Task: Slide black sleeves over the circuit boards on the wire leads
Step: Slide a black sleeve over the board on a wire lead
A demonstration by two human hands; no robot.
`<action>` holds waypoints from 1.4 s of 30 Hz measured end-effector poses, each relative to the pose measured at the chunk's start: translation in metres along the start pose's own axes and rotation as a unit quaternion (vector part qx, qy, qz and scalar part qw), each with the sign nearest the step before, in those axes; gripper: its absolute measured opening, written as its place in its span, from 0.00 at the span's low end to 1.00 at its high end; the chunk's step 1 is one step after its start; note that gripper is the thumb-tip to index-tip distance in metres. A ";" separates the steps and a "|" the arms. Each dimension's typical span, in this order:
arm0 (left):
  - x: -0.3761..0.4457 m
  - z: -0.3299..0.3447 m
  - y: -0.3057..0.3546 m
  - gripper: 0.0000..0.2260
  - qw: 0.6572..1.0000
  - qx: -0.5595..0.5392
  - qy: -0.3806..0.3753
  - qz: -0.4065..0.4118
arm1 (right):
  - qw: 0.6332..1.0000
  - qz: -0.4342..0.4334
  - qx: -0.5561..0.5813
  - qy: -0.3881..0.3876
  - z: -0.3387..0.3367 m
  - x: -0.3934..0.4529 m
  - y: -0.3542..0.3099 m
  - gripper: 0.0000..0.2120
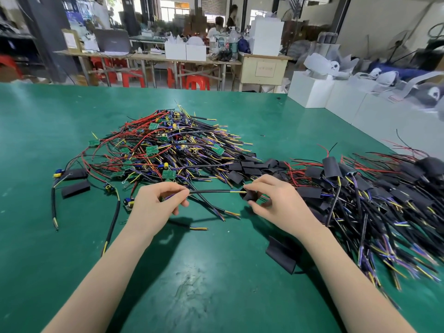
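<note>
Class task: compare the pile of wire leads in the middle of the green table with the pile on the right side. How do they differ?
The middle pile shows bare green circuit boards; in the right pile black sleeves cover the boards. The middle pile shows many red wires among its leads, while the right pile looks mostly black. The middle pile is heaped into a mound; the right pile spreads flatter towards the table's edge. Both lie on the green table and share black leads with yellow and purple ends.

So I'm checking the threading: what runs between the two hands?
Head view: a black cable spans from left hand to the sleeve in right hand.
</note>
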State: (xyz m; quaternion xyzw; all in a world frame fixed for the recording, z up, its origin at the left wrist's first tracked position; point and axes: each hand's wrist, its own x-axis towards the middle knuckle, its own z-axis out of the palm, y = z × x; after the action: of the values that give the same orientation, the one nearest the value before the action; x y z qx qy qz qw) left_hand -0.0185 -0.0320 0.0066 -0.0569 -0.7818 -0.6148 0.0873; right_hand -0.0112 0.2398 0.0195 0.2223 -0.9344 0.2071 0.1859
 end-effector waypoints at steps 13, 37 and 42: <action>0.000 0.001 -0.002 0.06 0.998 0.052 -0.014 0.019 | 1.000 -0.018 -0.003 0.022 -0.005 -0.003 -0.008 0.15; -0.027 0.038 0.015 0.10 0.975 0.105 -0.136 0.139 | 0.997 -0.081 -0.008 -0.007 -0.001 0.001 -0.046 0.10; -0.025 0.031 0.013 0.22 0.961 0.117 -0.226 0.112 | 0.996 -0.067 0.005 0.062 -0.008 0.000 -0.042 0.11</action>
State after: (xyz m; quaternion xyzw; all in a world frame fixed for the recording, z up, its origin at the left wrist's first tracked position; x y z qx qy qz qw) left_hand 0.0059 0.0013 0.0066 -0.2708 -0.8362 -0.4765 -0.0173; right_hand 0.0111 0.2097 0.0394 0.2716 -0.9032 0.2123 0.2558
